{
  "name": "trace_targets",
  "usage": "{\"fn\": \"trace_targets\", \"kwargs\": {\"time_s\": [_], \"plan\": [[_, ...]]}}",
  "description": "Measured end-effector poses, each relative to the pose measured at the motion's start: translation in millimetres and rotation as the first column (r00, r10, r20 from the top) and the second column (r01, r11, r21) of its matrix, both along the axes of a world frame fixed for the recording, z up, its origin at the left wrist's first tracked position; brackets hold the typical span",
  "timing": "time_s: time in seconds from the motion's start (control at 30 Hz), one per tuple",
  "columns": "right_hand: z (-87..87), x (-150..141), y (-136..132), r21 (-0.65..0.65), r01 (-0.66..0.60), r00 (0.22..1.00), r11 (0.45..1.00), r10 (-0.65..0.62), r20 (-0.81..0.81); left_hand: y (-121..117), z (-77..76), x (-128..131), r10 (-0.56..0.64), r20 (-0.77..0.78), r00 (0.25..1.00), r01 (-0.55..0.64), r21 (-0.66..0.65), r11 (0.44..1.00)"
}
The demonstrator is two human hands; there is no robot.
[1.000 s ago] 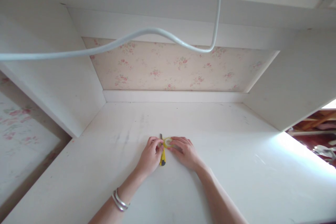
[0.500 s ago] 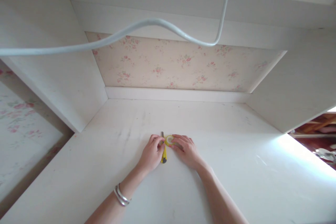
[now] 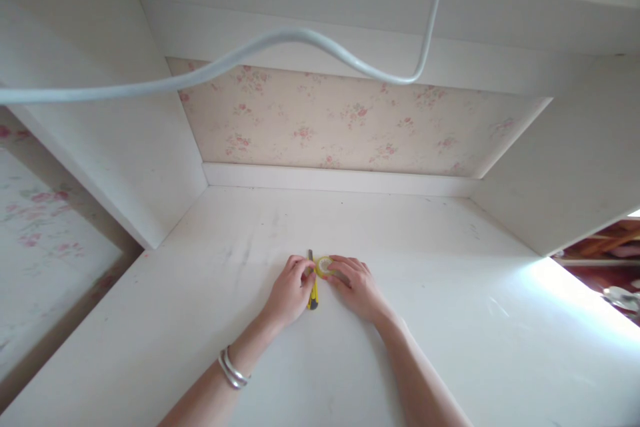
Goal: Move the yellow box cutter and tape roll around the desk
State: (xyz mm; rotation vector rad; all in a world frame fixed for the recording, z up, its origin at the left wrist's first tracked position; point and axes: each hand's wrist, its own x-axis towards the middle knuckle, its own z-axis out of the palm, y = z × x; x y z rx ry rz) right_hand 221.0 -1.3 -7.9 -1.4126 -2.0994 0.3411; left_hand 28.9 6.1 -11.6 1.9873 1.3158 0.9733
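A yellow and black utility knife [image 3: 313,296] points away from me on the white desktop, its grey blade end showing beyond my fingers. My left hand [image 3: 291,289] is closed over the middle of the knife, thumb and fingertips pinched together; the exact contact is partly hidden. Just right of the knife is a small yellow roll of tape [image 3: 324,265] with a pale centre. My right hand [image 3: 356,285] grips this roll from its right side, fingers over the far edge and thumb on the near one. Both sets of fingertips nearly meet.
The white desktop [image 3: 200,320] has dark smudges and is bounded by side panels [image 3: 575,167] and a low back ledge [image 3: 340,179]. A white cable [image 3: 300,37] crosses the upper view. Overhead runs a shelf [image 3: 490,13].
The camera view has shifted very slightly. Both hands, the knife and the tape roll keep practically the same places and grips.
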Motion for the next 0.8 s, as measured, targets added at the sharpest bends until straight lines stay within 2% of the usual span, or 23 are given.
{"fn": "trace_targets", "kwargs": {"time_s": [0.27,0.8], "plan": [[1.1,-0.7,-0.6,0.011,-0.006,1.0,1.0,0.006,-0.008,-0.2,-1.4,-0.4,-0.003,-0.017,1.0,0.003,-0.006,1.0],[5.8,-8.2,-4.1,0.017,0.015,0.997,1.0,-0.017,0.081,2.2,-6.5,-1.0,-0.012,-0.011,1.0,0.012,0.009,1.0]]}}
